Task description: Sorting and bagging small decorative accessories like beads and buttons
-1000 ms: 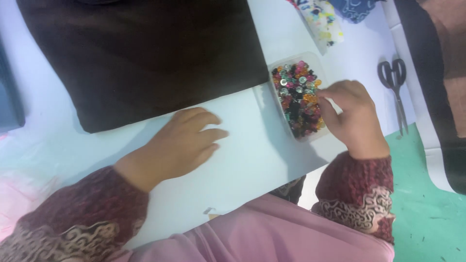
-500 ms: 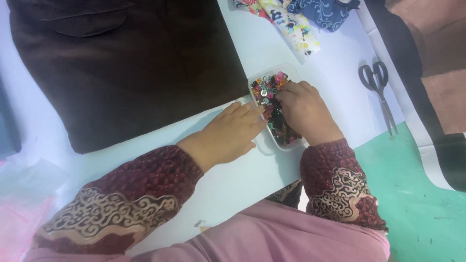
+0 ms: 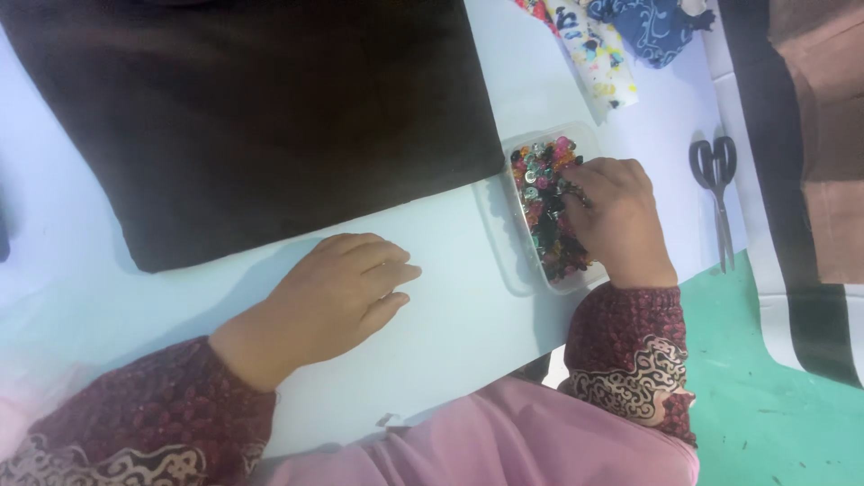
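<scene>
A clear plastic tray (image 3: 504, 261) holds several small buttons (image 3: 544, 202) of mixed colours. It sits on a white table (image 3: 450, 333), just right of a dark brown cloth (image 3: 252, 117). My right hand (image 3: 616, 220) reaches into the tray, its fingertips curled down among the buttons; whether it pinches one is hidden. My left hand (image 3: 333, 292) lies flat on the table, palm down, fingers loosely together, a little left of the tray and just below the cloth's edge. It holds nothing.
Black-handled scissors (image 3: 715, 193) lie on the table right of the tray. Patterned fabric scraps (image 3: 621, 45), blue and multicoloured, sit at the top right. A black and brown cloth (image 3: 792, 180) hangs at the right edge over a green floor (image 3: 774, 414).
My left hand has drawn back left from the tray's edge to rest flat on the table. My right hand stays in the buttons. The view has shifted slightly.
</scene>
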